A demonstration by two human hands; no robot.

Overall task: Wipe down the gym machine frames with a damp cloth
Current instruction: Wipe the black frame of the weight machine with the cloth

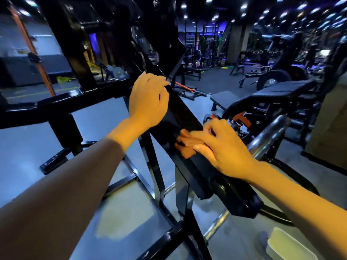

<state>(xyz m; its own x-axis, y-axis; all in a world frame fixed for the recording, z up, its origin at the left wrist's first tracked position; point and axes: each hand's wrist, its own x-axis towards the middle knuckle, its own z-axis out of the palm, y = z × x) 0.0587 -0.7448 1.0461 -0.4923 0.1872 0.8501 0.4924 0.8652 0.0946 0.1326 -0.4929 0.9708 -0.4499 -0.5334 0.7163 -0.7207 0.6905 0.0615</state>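
Cloth, centre frame on the sloping black frame beam, under my right hand, whose fingers curl over it; left hand grips the beam's upper edge; I should keep pressure flat and stroke lengthwise.

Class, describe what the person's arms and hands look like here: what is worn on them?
Left hand and right hand are bare: no gloves, rings or watch visible. Both forearms appear uncovered, with no sleeve edge in view. The dim lighting hides finer detail.
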